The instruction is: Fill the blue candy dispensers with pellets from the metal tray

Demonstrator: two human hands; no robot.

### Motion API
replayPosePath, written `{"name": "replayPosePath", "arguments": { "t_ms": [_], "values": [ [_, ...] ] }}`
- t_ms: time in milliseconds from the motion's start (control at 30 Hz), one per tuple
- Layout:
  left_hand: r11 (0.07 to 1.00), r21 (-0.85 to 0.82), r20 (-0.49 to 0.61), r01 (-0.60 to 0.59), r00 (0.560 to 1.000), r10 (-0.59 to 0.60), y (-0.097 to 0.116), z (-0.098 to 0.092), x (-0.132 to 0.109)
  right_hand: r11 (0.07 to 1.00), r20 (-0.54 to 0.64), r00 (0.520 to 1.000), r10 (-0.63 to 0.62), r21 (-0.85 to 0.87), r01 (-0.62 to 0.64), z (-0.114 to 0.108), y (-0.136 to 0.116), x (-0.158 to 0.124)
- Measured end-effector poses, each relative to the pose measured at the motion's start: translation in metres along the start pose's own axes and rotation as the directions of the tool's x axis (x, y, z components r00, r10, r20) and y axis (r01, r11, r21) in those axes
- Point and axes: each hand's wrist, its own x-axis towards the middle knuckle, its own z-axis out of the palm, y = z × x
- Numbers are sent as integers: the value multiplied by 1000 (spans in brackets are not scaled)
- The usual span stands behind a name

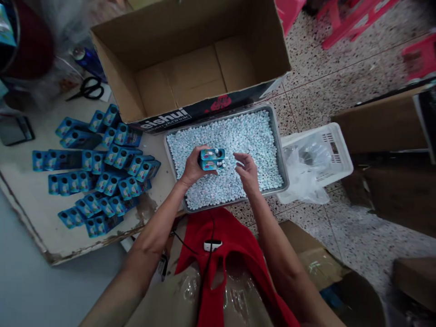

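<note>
Boxes (pixel 207 164) held in the left hand (pixel 193 167), over a metal tray (pixel 279 150) of pellets (pixel 241 131)

Looking down along the person's two bare arms, I see the left hand's grip closed around a pair of small blue boxes, side by side above the middle of the tray. Their ends point toward the right hand (pixel 248 172), and white pellets show at the openings. That right hand hangs over the pale blue-white pellets, just beside the boxes, its grip loosely open, thumb parted from the fingers.

Over on the left, many more blue packs (pixel 73 182) lie in uneven rows on the worn table (pixel 37 200), most with their ends turned this way. Black-handled scissors (pixel 82 92) rest near the far end of them. Just beyond the tray stands a big open carton (pixel 194 77), with "eishui" readable on its near side.

To the right, a white basket (pixel 342 150) sits beside the tray, clear plastic (pixel 303 168) bunched in it and hanging over its edge. Speckled flooring (pixel 306 95) shows around it. Nearer, the person wears a red garment (pixel 202 222), with a small white device (pixel 213 245) at the chest and a dark cord running past it.
</note>
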Motion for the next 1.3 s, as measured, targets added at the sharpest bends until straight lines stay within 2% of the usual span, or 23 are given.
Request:
{"name": "replayPosePath", "arguments": {
  "t_ms": [67,167,267,333,433,533,667,833,900,1000,1100,1167,1233,1300],
  "values": [
    [1000,21,5,13,1000,-13,1,-2,-1,990,53,997,-50,-127,57,-3,-5,1],
    [1000,9,-42,10,999,-10,6,-8,-3,946,195,973,-123,-274,174,0,-14,6],
    [999,-41,-47,-30,999,28,12,-12,-12,917,335,925,-179,-284,281,16,-20,13],
    [995,-100,-59,-14,998,9,14,-11,-22,917,383,900,-210,-241,317,30,-21,16],
    [967,-244,-117,73,988,-104,12,-3,-36,955,410,894,-179,-147,258,44,-18,17],
    [938,-325,-136,123,975,-175,12,6,-45,981,419,903,-100,-111,160,44,-18,14],
    [971,-222,-125,95,984,-125,22,4,-47,977,424,902,-80,-147,156,42,-29,6],
    [998,-30,-197,48,979,-53,35,-14,-51,964,452,883,-122,-157,213,64,-37,5],
    [998,6,-168,63,984,-61,39,-19,-57,966,470,875,-121,-146,212,68,-32,2],
    [994,-11,-101,109,989,-110,51,-24,-74,963,496,864,-90,-177,202,59,-22,-12],
    [988,64,-8,142,990,-142,71,-33,-101,935,579,812,-69,-245,255,48,-18,-26],
    [970,173,5,172,984,-176,86,-42,-125,913,682,731,-27,-281,296,52,-21,-36],
    [941,260,-67,218,976,-207,99,-53,-156,897,774,634,-4,-277,344,70,-27,-52],
    [908,318,-216,274,953,-212,107,-66,-194,898,834,551,-17,-229,375,99,-33,-72]
  ]
}}
